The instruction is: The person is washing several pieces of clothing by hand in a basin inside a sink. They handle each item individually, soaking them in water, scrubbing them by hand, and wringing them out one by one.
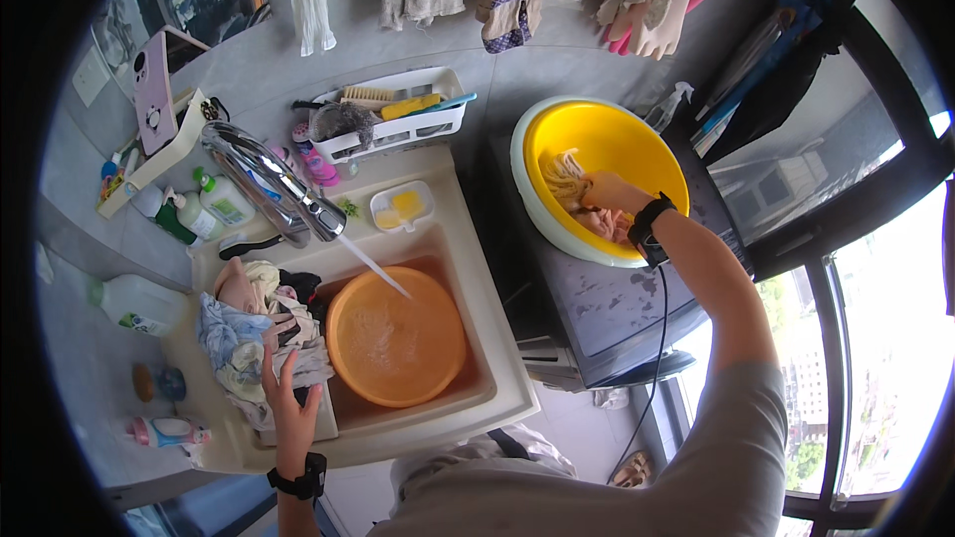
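Observation:
My right hand (608, 192) is down inside a yellow basin (656, 142), fingers closed around a bunched cream cloth (565, 177); a pink cloth (606, 225) lies below it. My left hand (293, 406) hovers with spread fingers by a heap of mixed laundry (257, 328) on the left side of the sink. An orange basin (395, 339) with water in it sits in the sink (477, 388). Water runs into it from the chrome faucet (324, 218).
A white rack (425, 128) with brushes stands behind the sink, near a soap dish (403, 206) and bottles (224, 198). The yellow basin rests in a pale basin (522, 186) on a dark appliance top (612, 313). Cloths and gloves (649, 22) hang above.

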Demonstrator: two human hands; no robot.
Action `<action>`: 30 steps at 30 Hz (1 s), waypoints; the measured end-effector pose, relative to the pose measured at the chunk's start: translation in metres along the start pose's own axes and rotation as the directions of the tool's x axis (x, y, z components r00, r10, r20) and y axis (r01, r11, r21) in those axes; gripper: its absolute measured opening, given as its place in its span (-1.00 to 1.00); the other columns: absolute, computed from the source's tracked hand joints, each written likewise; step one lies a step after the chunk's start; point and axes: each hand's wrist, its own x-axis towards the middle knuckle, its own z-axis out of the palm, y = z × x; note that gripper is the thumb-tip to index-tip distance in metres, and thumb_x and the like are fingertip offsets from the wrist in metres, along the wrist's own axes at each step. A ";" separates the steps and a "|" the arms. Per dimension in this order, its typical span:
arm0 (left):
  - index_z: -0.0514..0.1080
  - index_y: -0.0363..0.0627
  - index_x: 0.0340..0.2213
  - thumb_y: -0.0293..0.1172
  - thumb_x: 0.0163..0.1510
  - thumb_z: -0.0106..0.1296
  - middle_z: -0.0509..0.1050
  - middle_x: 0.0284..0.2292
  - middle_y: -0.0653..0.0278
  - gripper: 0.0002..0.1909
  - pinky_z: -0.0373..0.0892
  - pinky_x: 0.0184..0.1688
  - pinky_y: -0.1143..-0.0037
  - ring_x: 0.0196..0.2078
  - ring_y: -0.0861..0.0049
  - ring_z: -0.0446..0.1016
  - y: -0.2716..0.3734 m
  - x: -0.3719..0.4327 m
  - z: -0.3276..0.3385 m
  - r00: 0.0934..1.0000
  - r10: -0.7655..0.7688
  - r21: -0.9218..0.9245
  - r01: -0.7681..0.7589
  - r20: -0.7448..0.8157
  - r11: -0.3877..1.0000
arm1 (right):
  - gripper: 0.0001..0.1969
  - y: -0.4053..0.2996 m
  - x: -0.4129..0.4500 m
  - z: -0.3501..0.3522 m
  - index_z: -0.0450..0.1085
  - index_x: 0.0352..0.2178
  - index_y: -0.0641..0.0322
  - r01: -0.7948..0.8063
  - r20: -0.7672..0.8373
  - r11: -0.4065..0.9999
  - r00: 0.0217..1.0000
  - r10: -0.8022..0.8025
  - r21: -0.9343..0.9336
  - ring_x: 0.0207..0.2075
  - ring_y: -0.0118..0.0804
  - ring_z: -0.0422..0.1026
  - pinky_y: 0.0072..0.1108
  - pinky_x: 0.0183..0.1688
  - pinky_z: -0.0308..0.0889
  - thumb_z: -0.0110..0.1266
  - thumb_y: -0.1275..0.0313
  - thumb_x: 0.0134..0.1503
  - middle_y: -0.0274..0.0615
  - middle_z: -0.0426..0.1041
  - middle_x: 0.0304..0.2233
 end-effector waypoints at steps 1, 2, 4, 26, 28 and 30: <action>0.23 -0.13 0.04 -0.51 -0.11 0.12 -0.05 0.20 -0.03 -0.38 -0.04 0.22 0.22 0.24 0.05 -0.06 0.003 0.001 0.003 1.000 -0.002 -0.004 0.002 0.001 1.000 | -0.60 -0.003 -0.005 -0.007 0.44 -0.18 0.19 -0.016 -0.101 0.999 0.995 0.012 -0.041 -0.25 -0.22 0.47 -0.56 -0.23 0.36 0.12 0.29 -0.10 -0.06 0.49 -0.35; 0.25 -0.13 0.03 -0.52 -0.11 0.12 -0.04 0.19 -0.03 -0.40 -0.03 0.21 0.23 0.23 0.05 -0.03 0.005 0.002 0.006 1.000 0.007 -0.005 -0.007 -0.005 1.000 | -0.60 -0.006 -0.009 -0.015 0.44 -0.19 0.20 -0.028 -0.153 0.998 0.988 0.018 -0.062 -0.26 -0.21 0.47 -0.56 -0.25 0.36 0.13 0.29 -0.10 -0.06 0.49 -0.37; 0.26 -0.13 0.01 -0.52 -0.11 0.12 -0.02 0.19 -0.03 -0.42 -0.02 0.21 0.24 0.23 0.05 -0.01 0.006 0.007 0.012 1.000 0.021 -0.012 -0.021 -0.013 1.000 | -0.60 -0.019 -0.019 -0.038 0.42 -0.16 0.22 0.069 -0.237 0.969 0.963 -0.126 -0.236 -0.31 -0.21 0.48 -0.56 -0.28 0.38 0.13 0.34 -0.10 -0.07 0.49 -0.38; 0.40 -0.03 -0.16 -0.30 -0.03 0.13 0.37 -0.06 0.06 -0.65 0.16 -0.01 0.23 -0.02 0.18 0.33 -0.018 -0.029 0.089 0.964 -0.073 -0.228 0.133 0.256 0.964 | -0.68 -0.032 0.003 0.347 0.42 -0.22 0.22 0.459 0.308 0.783 0.884 -0.352 -0.421 -0.27 0.07 0.44 -0.38 -0.26 0.40 0.06 0.50 -0.11 0.07 0.41 -0.32; 0.39 -0.05 -0.16 -0.32 -0.04 0.14 0.37 -0.07 0.06 -0.63 0.17 -0.01 0.25 -0.03 0.18 0.34 -0.028 -0.043 0.087 0.970 -0.087 -0.231 0.141 0.228 0.963 | -0.65 -0.028 0.000 0.395 0.40 -0.16 0.13 0.457 0.318 0.693 0.889 -0.331 -0.557 -0.21 0.12 0.41 -0.31 -0.23 0.39 0.06 0.44 -0.07 0.08 0.34 -0.22; 0.39 -0.11 -0.14 -0.36 -0.05 0.13 0.39 -0.08 0.07 -0.61 0.20 -0.01 0.32 -0.04 0.18 0.34 -0.035 -0.054 0.083 0.977 -0.086 -0.239 0.132 0.193 0.962 | -0.57 -0.034 -0.010 0.436 0.34 -0.03 -0.01 0.466 0.378 0.550 0.884 -0.274 -0.693 -0.11 0.24 0.33 -0.17 -0.18 0.36 0.03 0.34 -0.01 0.11 0.23 -0.05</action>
